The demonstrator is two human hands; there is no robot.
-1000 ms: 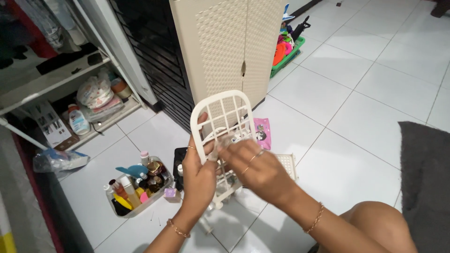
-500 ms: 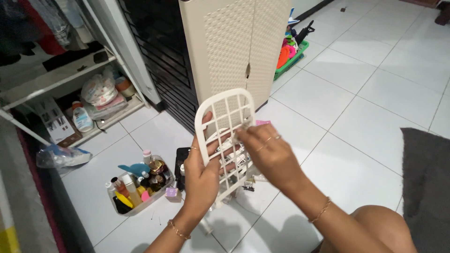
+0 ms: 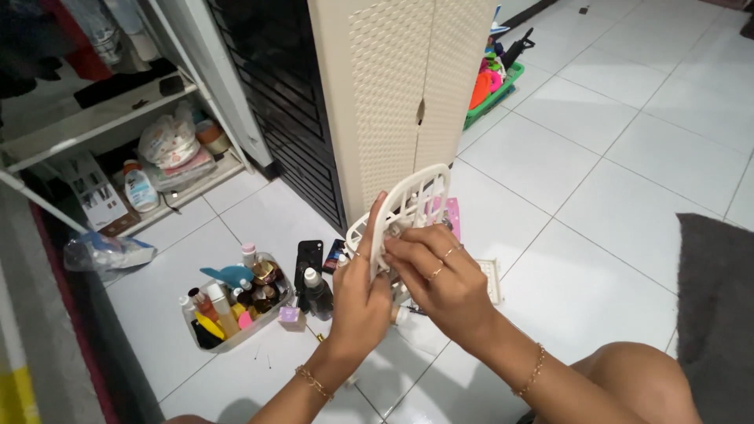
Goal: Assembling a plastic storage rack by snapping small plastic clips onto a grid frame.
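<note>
White tiled floor (image 3: 613,157), wide and bare toward the upper right; dark grey rug (image 3: 719,306) along the right edge. Cream lattice-front cabinet (image 3: 400,86) standing at top centre, open shelving (image 3: 118,126) with clutter at the left. Clear plastic tub (image 3: 236,302) on the tiles, packed with small bottles and tubes; green basket (image 3: 491,90) of bright toys beyond the cabinet. White plastic grid rack (image 3: 408,206) held up mid-frame, tilted edge-on: left hand (image 3: 363,302) in a closed grip on its near edge, right hand (image 3: 440,283) with fingers curled against its face.
</note>
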